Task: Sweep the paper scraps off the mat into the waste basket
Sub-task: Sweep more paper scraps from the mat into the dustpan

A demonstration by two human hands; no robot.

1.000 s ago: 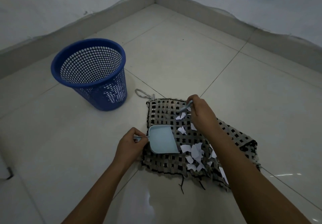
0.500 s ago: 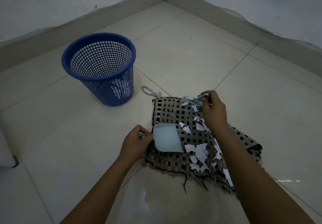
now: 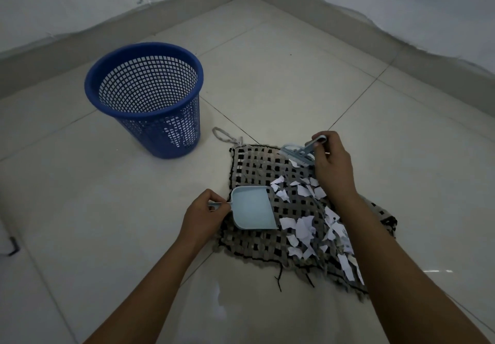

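Sweeping step under way, dustpan (image 3: 253, 208) empty.
Left hand (image 3: 201, 215) held its handle on the mat (image 3: 257, 242); right hand (image 3: 333, 167) gripped the brush (image 3: 298, 153) beyond the scraps (image 3: 302, 227), basket (image 3: 146, 97) well left. Next: draw scraps panward.

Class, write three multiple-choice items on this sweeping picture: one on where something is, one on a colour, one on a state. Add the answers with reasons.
1. Where does the round mesh plastic waste basket stand?
A. on the woven mat
B. on the tiled floor, left of the mat
C. behind the person

2. What colour is the basket?
A. red
B. green
C. blue

3. How is the small pale blue plastic dustpan?
A. empty
B. heaped with scraps
C. upside down

Answers: 1 B, it stands apart from the grey-and-black woven mat. 2 C, its rim and mesh are blue. 3 A, the white paper scraps lie beside it; the left hand holds its handle.
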